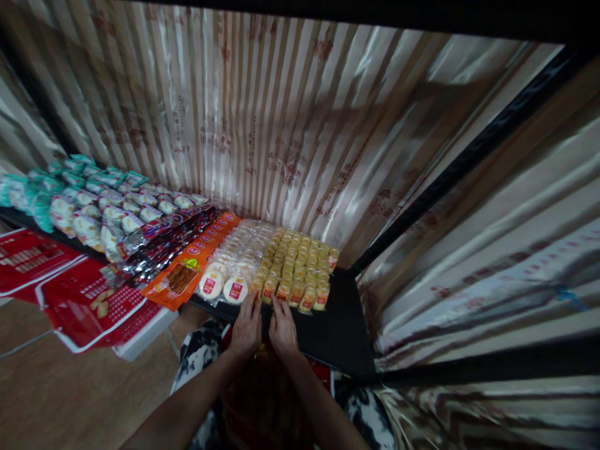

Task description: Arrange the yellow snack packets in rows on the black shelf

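Observation:
Rows of small yellow-wrapped snack packets (295,269) stand on the black shelf (335,331) in front of me. My left hand (247,325) reaches in from below, its fingers stretched out to the front left packet of these rows. Close beside it, my right hand (282,328) has its fingers extended against the front edge of the same rows. A red-labelled packet (269,290) sits between the two sets of fingertips. Neither hand visibly grips anything; the undersides of the fingers are hidden. Left of the yellow rows lie clear-wrapped white round crackers (235,290).
An orange snack bag (187,269), dark shiny packs (171,240), white-and-purple packs (112,212) and teal packs (44,187) continue leftward. Red printed packaging (94,300) hangs below the shelf front. A black upright post (459,162) and striped plastic sheeting (281,125) bound the shelf.

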